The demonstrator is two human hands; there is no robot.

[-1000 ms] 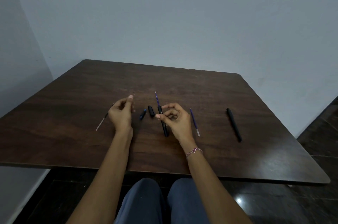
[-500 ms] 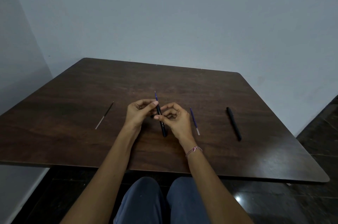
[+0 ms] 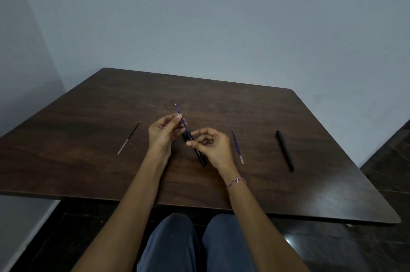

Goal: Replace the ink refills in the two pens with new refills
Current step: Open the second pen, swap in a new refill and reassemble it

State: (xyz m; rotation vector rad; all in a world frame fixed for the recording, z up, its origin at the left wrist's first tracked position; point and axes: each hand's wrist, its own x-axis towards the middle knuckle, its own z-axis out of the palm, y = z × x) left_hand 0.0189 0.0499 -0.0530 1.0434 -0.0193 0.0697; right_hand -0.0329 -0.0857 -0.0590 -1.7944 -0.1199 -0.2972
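Refills: 3. Purple refill [image 3: 177,109] in my pen barrel [image 3: 201,158] over mid-table, tip pointing away-left; spare refill [image 3: 237,146] and dark refill [image 3: 128,137] lie loose. My left hand [image 3: 160,133] pinches it, right hand [image 3: 213,147] grips the barrel. Pens: 2, second pen [image 3: 285,150] on the right.

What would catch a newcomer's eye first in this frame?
Both hands are over the middle of the dark table: the right hand pinches a black pen barrel, and the left hand holds the purple refill sticking out of its far end. A second purple refill and a whole black pen lie to the right, a thin refill to the left.
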